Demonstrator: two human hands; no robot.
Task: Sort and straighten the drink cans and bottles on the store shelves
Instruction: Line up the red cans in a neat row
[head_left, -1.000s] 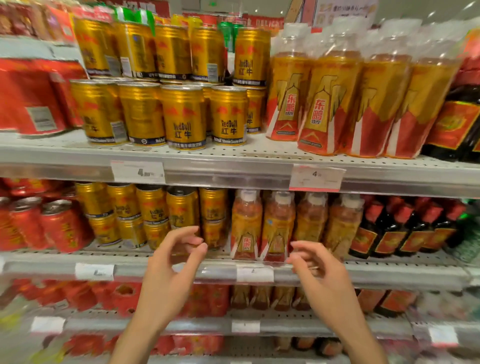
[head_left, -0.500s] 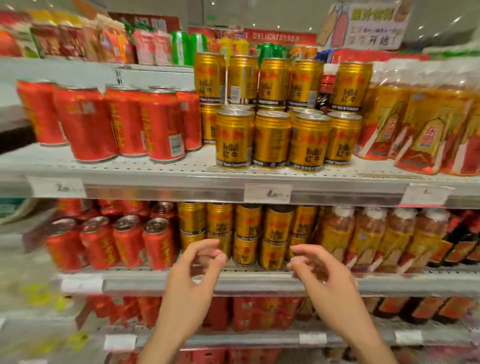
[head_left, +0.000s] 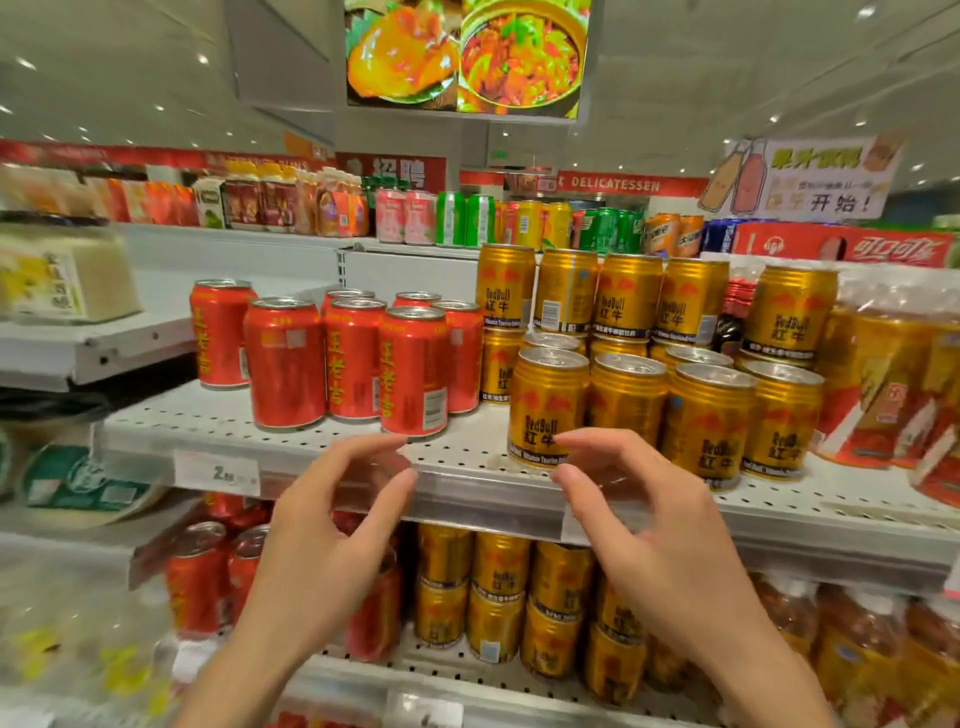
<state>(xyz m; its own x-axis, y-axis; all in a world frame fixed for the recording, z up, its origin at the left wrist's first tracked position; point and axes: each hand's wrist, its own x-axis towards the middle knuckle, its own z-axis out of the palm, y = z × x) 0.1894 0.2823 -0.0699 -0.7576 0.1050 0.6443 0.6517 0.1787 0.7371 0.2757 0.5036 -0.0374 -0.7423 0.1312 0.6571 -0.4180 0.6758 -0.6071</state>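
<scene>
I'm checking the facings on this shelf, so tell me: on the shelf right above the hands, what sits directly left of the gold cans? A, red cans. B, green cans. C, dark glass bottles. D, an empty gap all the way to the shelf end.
A: a cluster of red cans stands immediately left of the gold cans on the perforated shelf.

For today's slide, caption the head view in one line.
Both hands, left and right, hover empty before red cans and gold cans.

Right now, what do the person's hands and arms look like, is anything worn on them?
Both hands, left hand and right hand, are bare: no gloves, rings, watch or bracelet visible. The forearms are bare down to the frame's lower edge, with no sleeve showing.
</scene>
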